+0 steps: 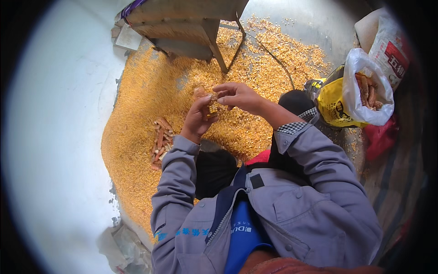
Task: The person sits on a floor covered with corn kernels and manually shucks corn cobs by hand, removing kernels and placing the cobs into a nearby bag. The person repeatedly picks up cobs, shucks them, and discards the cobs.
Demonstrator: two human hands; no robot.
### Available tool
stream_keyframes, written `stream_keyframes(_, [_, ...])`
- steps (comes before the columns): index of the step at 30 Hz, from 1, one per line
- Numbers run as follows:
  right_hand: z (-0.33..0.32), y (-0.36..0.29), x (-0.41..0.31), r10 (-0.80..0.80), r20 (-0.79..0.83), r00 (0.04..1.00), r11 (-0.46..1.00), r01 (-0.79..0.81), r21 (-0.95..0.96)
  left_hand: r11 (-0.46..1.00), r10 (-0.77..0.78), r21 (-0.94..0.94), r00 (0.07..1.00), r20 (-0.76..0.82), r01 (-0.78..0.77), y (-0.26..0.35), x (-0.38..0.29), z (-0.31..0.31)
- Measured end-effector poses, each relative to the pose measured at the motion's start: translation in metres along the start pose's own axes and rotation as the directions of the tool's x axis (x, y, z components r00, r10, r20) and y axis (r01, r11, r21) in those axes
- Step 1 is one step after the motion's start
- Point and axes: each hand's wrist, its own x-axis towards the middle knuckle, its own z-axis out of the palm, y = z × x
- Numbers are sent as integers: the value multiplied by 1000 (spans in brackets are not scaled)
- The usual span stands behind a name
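Note:
My left hand [199, 118] is closed around a corn cob [213, 107], its thumb along the top. Yellow kernels still sit on the cob's lower part, while the upper end looks bare and reddish. My right hand [236, 97] is at the cob's right side, fingers bent and partly spread; whether the fingertips touch it is hard to tell. Below both hands spreads a large heap of loose corn kernels [137, 113]. Left of my left forearm, several bare cobs [160, 138] lie in a small pile on the kernels.
A metal machine on legs [178, 30] stands in the kernels ahead. A dark cable [273, 56] crosses the floor. To the right, an open yellow and white sack [337, 104] holds bare cobs [368, 90], beside another printed sack [390, 51]. A white wall [65, 120] rises at left.

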Motion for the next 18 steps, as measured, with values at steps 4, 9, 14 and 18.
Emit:
stream_keyframes(4, [1, 8, 9, -6, -25, 1000, 996, 4, -91, 1000, -9, -19, 1000, 3, 9, -8, 7, 6])
stream_keyframes(9, [1, 11, 20, 21, -107, 994, 999, -16, 44, 999, -1, -53, 999, -47, -1, -5, 12, 10])
stream_keyframes(14, [5, 6, 26, 85, -147, 985, 993, -72, 95, 999, 7, -40, 983, -181, -14, -8, 15, 1])
stream_keyframes(18, [4, 2, 27, 148, -189, 971, 981, -119, 153, 990, 124, -31, 962, -241, -136, -10, 11, -1])
